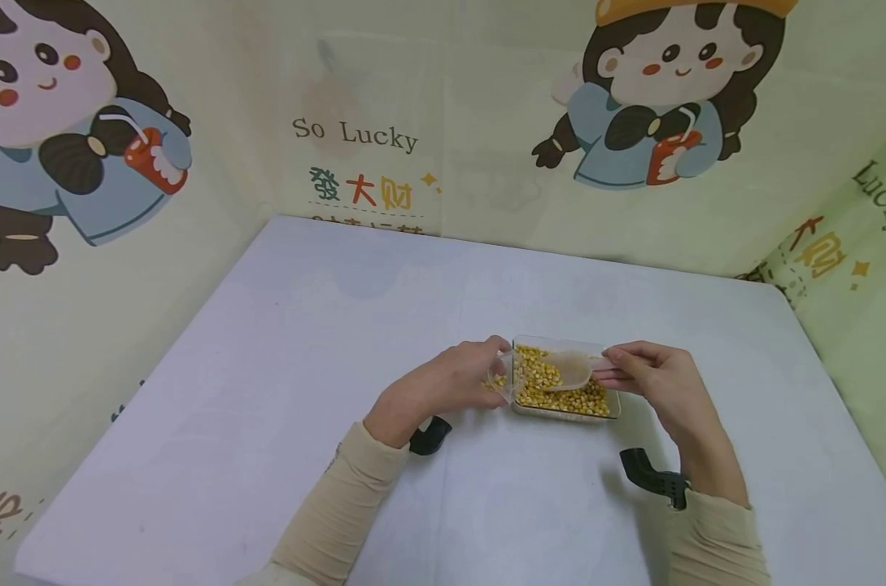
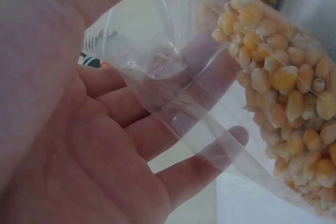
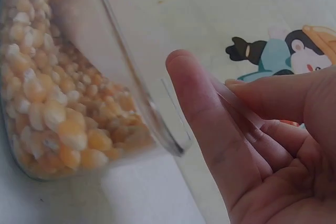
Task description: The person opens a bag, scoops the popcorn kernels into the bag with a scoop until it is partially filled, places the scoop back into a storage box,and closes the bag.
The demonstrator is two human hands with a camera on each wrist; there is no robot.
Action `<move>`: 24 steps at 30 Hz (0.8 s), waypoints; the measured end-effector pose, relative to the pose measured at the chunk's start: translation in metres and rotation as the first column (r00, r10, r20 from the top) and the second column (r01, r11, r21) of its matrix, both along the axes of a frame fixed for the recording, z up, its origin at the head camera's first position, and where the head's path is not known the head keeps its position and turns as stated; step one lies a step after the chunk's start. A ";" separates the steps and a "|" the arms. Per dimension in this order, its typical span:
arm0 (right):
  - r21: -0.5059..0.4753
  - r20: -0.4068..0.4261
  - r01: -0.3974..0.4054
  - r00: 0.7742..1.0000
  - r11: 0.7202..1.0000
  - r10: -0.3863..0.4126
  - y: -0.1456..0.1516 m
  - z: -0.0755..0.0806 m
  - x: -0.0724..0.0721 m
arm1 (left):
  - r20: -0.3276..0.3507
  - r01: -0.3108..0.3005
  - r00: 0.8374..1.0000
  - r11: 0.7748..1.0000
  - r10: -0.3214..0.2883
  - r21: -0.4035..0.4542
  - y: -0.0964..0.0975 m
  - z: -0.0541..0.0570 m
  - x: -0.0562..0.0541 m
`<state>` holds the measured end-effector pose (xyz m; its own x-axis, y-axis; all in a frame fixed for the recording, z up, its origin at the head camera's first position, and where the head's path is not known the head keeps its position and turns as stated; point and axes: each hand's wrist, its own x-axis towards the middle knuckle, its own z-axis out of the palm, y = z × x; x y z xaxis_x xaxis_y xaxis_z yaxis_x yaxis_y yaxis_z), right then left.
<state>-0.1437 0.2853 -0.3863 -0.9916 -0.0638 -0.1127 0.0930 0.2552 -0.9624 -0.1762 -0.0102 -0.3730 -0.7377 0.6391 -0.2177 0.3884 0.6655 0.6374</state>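
A clear rectangular container [image 1: 565, 417] stands on the table, with yellow corn kernels [image 1: 534, 376] in it. At its left side, my left hand [image 1: 450, 381] holds a clear plastic bag [image 2: 163, 72]. Kernels [image 2: 294, 103] show inside the bag in the left wrist view, and the fingers lie behind its film. From the right, my right hand [image 1: 662, 378] pinches the handle of a translucent scoop [image 1: 573, 371] between thumb and fingers. The scoop's bowl is over the kernels in the container, tilted toward the bag. Whether the bowl holds kernels is hard to tell.
The white table [image 1: 325, 325] extends around the container on all sides. Behind it hangs a cream backdrop [image 1: 486, 195] with cartoon figures and lettering. Each wrist wears a black mount [image 1: 651, 480].
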 end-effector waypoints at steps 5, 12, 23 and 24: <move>-0.012 -0.003 -0.007 1.000 1.000 0.007 -0.003 -0.003 -0.001 | 0.004 -0.003 1.000 1.000 0.003 0.005 0.000 0.002 0.002; 0.030 0.017 -0.016 1.000 0.999 0.015 -0.003 -0.006 -0.002 | -0.010 0.000 1.000 1.000 0.000 0.004 -0.001 0.002 0.002; -0.125 0.034 -0.017 0.999 0.992 0.021 0.004 -0.011 -0.003 | -0.029 0.008 1.000 1.000 -0.009 -0.004 -0.002 0.000 0.001; -0.135 0.033 -0.018 0.999 0.991 0.023 0.005 -0.011 -0.003 | -0.029 0.008 1.000 1.000 -0.008 -0.004 -0.002 0.000 0.001</move>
